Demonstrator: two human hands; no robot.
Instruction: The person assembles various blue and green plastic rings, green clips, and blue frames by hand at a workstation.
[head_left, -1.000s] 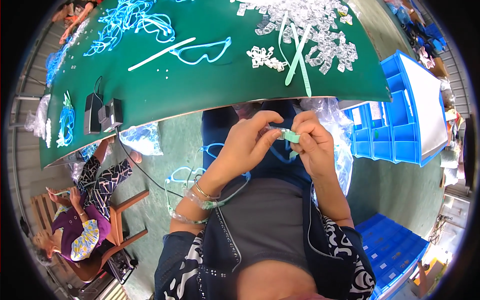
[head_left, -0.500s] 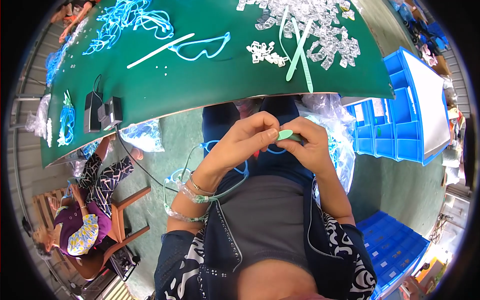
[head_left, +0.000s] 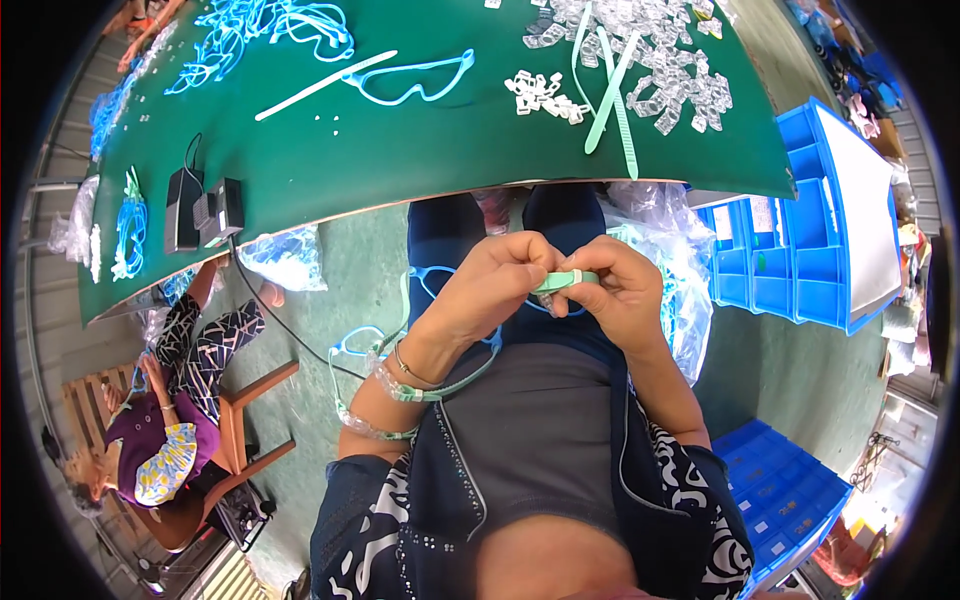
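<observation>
Over my lap, my left hand [head_left: 488,288] and my right hand [head_left: 624,297] pinch a pale green strap [head_left: 560,281] from its two sides. A small white loop sits around the strap by my right fingers, and a clear piece shows just under it, partly covered by the fingers. Part of a blue goggle frame [head_left: 430,275] appears behind my left hand. Round my left forearm hang more green straps [head_left: 462,386] with clear buckles [head_left: 395,384] and another blue frame [head_left: 357,342].
On the green table [head_left: 400,150] lie blue frames [head_left: 270,30], one separate frame [head_left: 420,90], loose straps [head_left: 612,100], white loops [head_left: 545,96], clear buckles [head_left: 680,80] and a black adapter [head_left: 184,210]. Blue bins [head_left: 790,220] stand right. A seated person [head_left: 165,430] works at left.
The strap end has turned between my fingers and now lies across them, with the white loop and clear piece showing. The head view has shifted slightly.
</observation>
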